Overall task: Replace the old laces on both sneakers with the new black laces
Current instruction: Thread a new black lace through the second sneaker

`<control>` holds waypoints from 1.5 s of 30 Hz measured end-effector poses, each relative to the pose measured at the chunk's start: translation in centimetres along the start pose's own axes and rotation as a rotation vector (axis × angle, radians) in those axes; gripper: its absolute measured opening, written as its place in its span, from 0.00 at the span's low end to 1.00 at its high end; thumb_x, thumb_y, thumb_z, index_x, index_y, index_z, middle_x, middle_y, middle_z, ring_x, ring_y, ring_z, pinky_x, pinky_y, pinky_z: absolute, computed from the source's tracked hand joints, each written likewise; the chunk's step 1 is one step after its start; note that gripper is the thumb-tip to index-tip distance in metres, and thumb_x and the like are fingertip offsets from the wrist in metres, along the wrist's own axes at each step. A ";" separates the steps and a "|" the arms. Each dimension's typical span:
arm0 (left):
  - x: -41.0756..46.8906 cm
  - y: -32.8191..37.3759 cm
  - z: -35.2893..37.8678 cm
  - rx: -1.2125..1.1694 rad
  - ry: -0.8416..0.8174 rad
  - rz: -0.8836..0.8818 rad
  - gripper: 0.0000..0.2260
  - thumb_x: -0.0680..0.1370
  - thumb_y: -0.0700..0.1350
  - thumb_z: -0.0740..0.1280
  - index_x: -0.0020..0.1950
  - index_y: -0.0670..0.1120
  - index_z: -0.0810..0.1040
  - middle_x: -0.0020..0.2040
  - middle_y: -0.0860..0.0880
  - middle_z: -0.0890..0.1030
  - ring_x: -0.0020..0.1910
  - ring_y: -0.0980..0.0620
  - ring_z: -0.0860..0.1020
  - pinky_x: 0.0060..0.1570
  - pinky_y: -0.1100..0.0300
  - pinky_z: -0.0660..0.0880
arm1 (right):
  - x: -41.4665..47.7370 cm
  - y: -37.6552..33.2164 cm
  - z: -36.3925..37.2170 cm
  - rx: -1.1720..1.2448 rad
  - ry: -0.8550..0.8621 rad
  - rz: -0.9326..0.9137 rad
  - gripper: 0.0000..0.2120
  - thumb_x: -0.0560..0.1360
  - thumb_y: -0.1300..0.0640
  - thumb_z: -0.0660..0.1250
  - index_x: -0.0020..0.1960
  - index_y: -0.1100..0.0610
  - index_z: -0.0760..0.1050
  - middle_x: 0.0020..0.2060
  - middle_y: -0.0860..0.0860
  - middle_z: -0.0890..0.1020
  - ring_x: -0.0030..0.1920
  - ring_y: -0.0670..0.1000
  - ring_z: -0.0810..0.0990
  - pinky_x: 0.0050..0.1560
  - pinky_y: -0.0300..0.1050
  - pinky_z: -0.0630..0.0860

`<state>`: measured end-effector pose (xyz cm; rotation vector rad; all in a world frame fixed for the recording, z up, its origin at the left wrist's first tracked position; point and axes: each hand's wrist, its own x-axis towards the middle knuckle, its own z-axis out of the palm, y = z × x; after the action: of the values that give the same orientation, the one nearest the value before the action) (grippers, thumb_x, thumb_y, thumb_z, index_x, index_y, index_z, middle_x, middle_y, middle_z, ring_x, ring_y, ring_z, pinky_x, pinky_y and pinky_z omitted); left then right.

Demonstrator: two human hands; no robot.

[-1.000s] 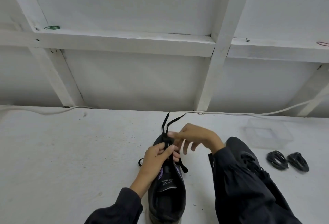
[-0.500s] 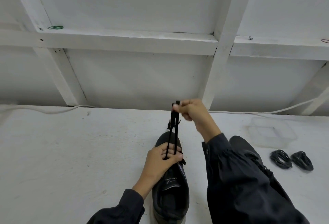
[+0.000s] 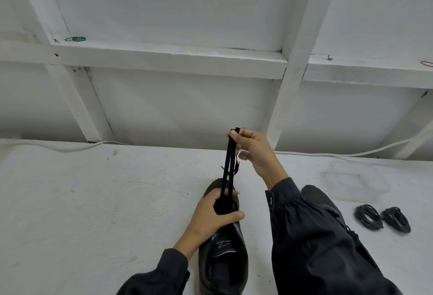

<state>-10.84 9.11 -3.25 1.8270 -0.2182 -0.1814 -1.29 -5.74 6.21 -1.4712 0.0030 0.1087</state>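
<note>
Two strands of a flat black lace [image 3: 228,165] rise taut from the front of the sneaker [image 3: 222,262]. The sneaker sits at lower centre of the frame on the white table [image 3: 93,201], heel toward the bottom edge. The right hand [image 3: 254,154], just above centre, pinches both strands together near their upper ends between thumb and forefinger, with its other fingers [image 3: 243,156] loosely curled below. The left hand [image 3: 210,219] is clenched round the sneaker's forefoot, thumb lying across the top by the eyelets, and pins the shoe to the table.

The lace looks light, limp and woven, so it can only be pulled, never pushed. It should slide through the eyelets with a little drag and may snag where it crosses itself. Holding it close to the eyelet, or by the tips, would likely give the most control; a grip high on a long slack strand gives less.

The sneaker seems light enough to lift or skid under that pull, so the hold across the forefoot beside the eyelets is probably the right one. Its upper looks soft and would give under the hand.

At lower right, a second sneaker [image 3: 323,201] is mostly hidden behind the right sleeve. Further right lie two black lace coils [image 3: 367,217], just below a clear plastic tray [image 3: 356,181]. Such coils tend to tangle, so each is best taken by one free end and shaken out.
</note>
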 end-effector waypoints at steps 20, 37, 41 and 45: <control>-0.6 -0.7 0.4 -0.035 0.045 -0.030 0.11 0.70 0.47 0.78 0.51 0.53 0.83 0.51 0.61 0.83 0.54 0.63 0.80 0.55 0.69 0.74 | 5.7 -3.0 -0.5 0.274 0.156 -0.100 0.09 0.77 0.65 0.68 0.39 0.60 0.74 0.34 0.51 0.79 0.25 0.43 0.70 0.24 0.33 0.65; 0.4 1.2 -0.3 -0.368 0.059 -0.157 0.08 0.78 0.48 0.68 0.49 0.47 0.86 0.48 0.47 0.86 0.52 0.50 0.83 0.52 0.61 0.79 | -3.0 3.4 0.2 -0.561 -0.338 0.245 0.16 0.76 0.48 0.70 0.41 0.61 0.81 0.24 0.49 0.76 0.28 0.48 0.69 0.27 0.34 0.62; -0.1 0.2 0.2 -0.268 0.032 -0.112 0.06 0.73 0.45 0.75 0.50 0.51 0.84 0.48 0.50 0.85 0.51 0.51 0.83 0.54 0.59 0.78 | -4.0 3.2 0.8 -0.227 -0.170 0.121 0.11 0.76 0.58 0.71 0.39 0.64 0.78 0.33 0.48 0.83 0.27 0.45 0.65 0.27 0.31 0.64; -0.5 -0.1 0.4 -0.190 0.045 -0.063 0.06 0.72 0.41 0.76 0.48 0.49 0.84 0.46 0.56 0.85 0.50 0.57 0.82 0.52 0.65 0.76 | -4.0 2.1 1.1 -0.194 -0.102 0.062 0.14 0.75 0.61 0.71 0.33 0.63 0.73 0.33 0.50 0.83 0.27 0.45 0.65 0.31 0.32 0.64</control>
<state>-11.37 8.90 -3.44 1.6476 -0.1081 -0.1986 -5.45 -4.78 4.51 -1.6582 -0.0456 0.2400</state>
